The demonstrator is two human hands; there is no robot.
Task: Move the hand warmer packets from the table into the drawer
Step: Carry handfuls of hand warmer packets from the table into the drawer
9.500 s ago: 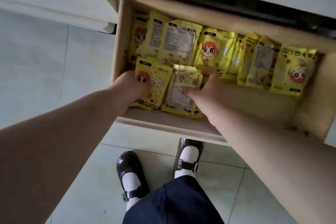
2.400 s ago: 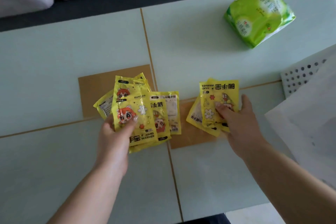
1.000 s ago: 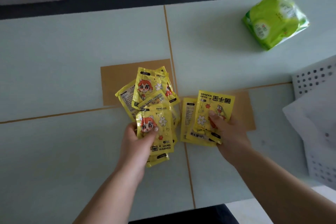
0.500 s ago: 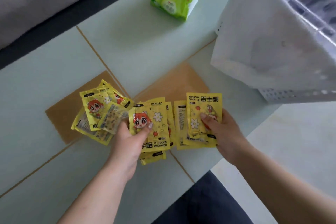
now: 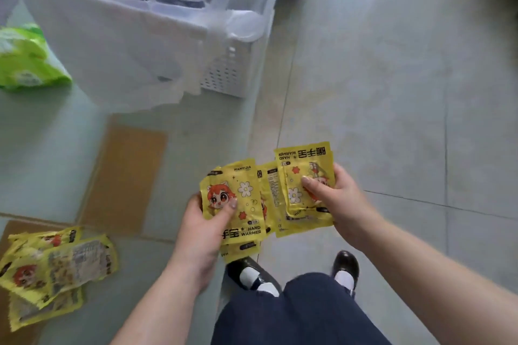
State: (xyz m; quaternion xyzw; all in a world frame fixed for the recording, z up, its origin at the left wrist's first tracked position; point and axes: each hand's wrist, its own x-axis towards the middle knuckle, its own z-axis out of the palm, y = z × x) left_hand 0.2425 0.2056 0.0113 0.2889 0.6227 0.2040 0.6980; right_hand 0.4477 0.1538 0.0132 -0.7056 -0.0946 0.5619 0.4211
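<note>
My left hand [image 5: 203, 230] grips a stack of yellow hand warmer packets [image 5: 241, 199], the top one showing a red-haired cartoon figure. My right hand [image 5: 336, 202] holds a second stack of yellow packets [image 5: 301, 159], thumb pressed on the top one, which is upside down. Both stacks hang side by side beyond the table's right edge, above the floor. A loose pile of more packets [image 5: 56, 266] lies on the pale green table [image 5: 50, 154] at the lower left. The drawer is out of view.
A white perforated basket [image 5: 224, 75] draped with a white plastic bag [image 5: 120, 45] stands on the table's far right. A green tissue pack [image 5: 25, 64] lies at the left. Grey tiled floor [image 5: 392, 78] spreads to the right; my dark shoes show below.
Both hands have lifted their packet stacks off the table and carried them right, past its edge. The view has swung right toward the floor, leaving a pile on the table.
</note>
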